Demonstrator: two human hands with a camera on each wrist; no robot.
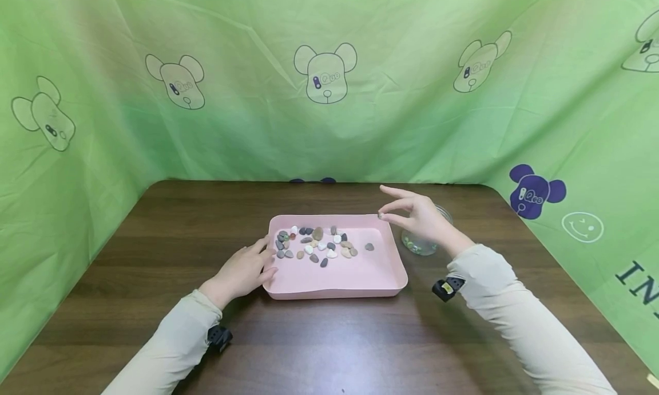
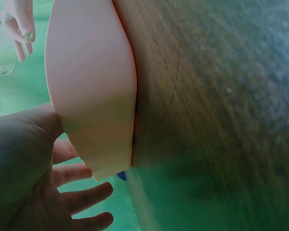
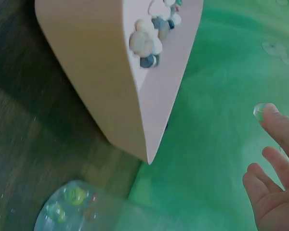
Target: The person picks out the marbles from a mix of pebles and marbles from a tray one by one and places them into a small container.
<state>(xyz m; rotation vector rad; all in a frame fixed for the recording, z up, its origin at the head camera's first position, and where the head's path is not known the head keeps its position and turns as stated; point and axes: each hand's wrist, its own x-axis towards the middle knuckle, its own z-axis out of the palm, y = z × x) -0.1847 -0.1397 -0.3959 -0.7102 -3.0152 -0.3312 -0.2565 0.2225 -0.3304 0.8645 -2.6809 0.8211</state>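
My right hand (image 1: 419, 214) pinches a small clear glass marble (image 3: 258, 112) between thumb and a fingertip, the other fingers spread. It is raised above the right back corner of the pink tray (image 1: 355, 280), close to a glass jar (image 1: 421, 247) with greenish marbles in it. The hand partly hides this jar. My left hand (image 1: 244, 272) rests at the tray's left rim with relaxed, fairly straight fingers, its thumb reaching over the edge. In the tray lie many grey, white and tan pebbles (image 1: 332, 253), with a reddish and a greenish piece among them at the left.
The tray stands on a dark wooden table (image 1: 329, 338). Green cloth (image 1: 329, 137) printed with bear heads hangs behind the table and along both sides. One grey pebble (image 1: 369, 247) lies apart, in the right part of the tray.
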